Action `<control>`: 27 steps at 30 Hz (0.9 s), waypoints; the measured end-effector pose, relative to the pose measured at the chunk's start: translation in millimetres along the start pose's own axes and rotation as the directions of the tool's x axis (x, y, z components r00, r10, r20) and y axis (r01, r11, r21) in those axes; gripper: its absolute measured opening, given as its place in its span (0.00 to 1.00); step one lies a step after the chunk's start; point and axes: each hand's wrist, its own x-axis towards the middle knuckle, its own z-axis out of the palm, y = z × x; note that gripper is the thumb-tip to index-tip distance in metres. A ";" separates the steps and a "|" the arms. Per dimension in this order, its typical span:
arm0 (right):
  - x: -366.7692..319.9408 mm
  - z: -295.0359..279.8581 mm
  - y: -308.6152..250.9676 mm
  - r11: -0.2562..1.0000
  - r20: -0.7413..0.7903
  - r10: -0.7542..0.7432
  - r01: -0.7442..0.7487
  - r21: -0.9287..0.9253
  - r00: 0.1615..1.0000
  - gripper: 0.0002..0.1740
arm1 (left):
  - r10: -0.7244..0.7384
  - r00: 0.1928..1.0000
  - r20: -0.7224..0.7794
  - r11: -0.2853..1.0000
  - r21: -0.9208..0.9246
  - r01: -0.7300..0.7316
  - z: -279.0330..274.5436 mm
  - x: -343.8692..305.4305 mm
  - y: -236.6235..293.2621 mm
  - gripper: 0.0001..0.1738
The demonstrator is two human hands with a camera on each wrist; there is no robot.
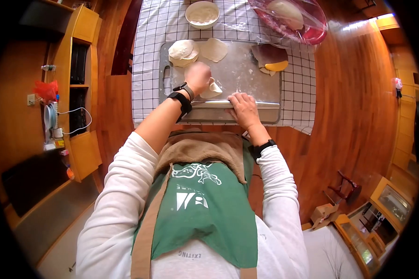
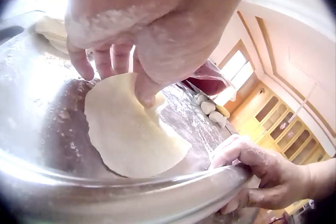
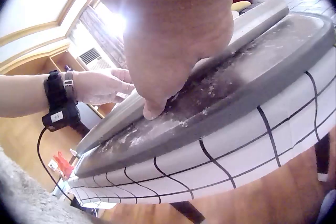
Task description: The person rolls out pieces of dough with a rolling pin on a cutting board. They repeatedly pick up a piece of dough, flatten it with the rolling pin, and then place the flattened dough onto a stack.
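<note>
My left hand (image 1: 198, 76) pinches the edge of a thin round dough wrapper (image 2: 134, 129) between thumb and fingers. Flour dusts that hand, and part of the wrapper lies flat on the floured metal board (image 1: 246, 56). Across the near side of the board lies a smooth metal rolling pin (image 1: 209, 105). My right hand (image 1: 244, 110) grips the pin toward its right part, fingers over the top and thumb on the near side, as the left wrist view shows. In the right wrist view the right hand (image 3: 173, 40) covers the middle of the pin.
A stack of wrappers (image 1: 182, 52) and one separate wrapper (image 1: 214, 49) lie at the board's far left. Small dough pieces (image 1: 266, 71) sit by a yellow scraper (image 1: 276, 66) at right. Beyond the board stand a white bowl (image 1: 202, 16) and a film-covered red basin (image 1: 319, 32) holding dough.
</note>
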 end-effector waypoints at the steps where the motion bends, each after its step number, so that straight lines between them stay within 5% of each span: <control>1: 1.5 -1.7 -1.8 1.000 0.004 0.017 -0.017 -0.001 1.000 0.23 | -0.090 0.996 0.026 0.980 -0.175 0.093 2.1 1.0 0.9 0.14; 5: 4.0 -1.2 -3.3 0.997 0.059 0.069 -0.067 -0.032 0.996 0.25 | -0.206 0.971 0.120 0.784 -0.574 0.237 -6.8 -1.4 2.9 0.14; 9: 8.4 1.8 -3.6 0.990 0.097 0.130 -0.125 -0.062 0.987 0.26 | -0.090 0.937 0.337 0.714 -0.635 0.297 1.4 -3.7 -8.4 0.14; 10: 9.1 3.2 -4.4 0.987 0.131 0.153 -0.144 -0.074 0.980 0.26 | -0.104 0.954 0.282 0.783 -0.568 0.253 -3.8 -5.4 -3.1 0.15; 13: 15.6 3.7 -4.9 0.981 0.143 0.187 -0.177 -0.085 0.972 0.26 | -0.055 0.978 0.199 0.714 -0.678 0.178 -13.5 -5.0 3.7 0.18; 16: 14.1 5.0 -7.0 0.981 0.132 0.186 -0.177 -0.078 0.974 0.26 | 0.161 0.971 0.175 0.757 -0.653 -0.008 -51.1 6.8 15.2 0.19; 19: 12.0 9.9 -6.1 0.981 0.108 0.185 -0.178 -0.070 0.977 0.26 | 0.144 0.974 0.174 0.702 -0.712 0.023 -84.1 26.9 20.1 0.18; 22: 12.2 14.5 -3.2 0.982 0.114 0.185 -0.180 -0.055 0.976 0.27 | 0.037 0.997 0.070 0.582 -0.812 0.035 -58.2 63.8 -14.8 0.17; 24: 13.2 12.3 -4.2 0.981 0.112 0.190 -0.184 -0.058 0.975 0.28 | -0.037 0.998 0.060 0.640 -0.765 0.070 -42.3 72.9 -31.9 0.19; 26: 13.2 10.0 -4.9 0.979 0.149 0.203 -0.195 -0.065 0.968 0.28 | -0.083 0.994 -0.077 0.882 -0.470 0.038 -27.1 74.2 -43.3 0.23; 27: 13.8 7.2 -6.7 0.977 0.151 0.214 -0.207 -0.059 0.965 0.28 | -0.086 0.996 -0.031 0.904 -0.423 0.065 -26.1 75.5 -46.2 0.25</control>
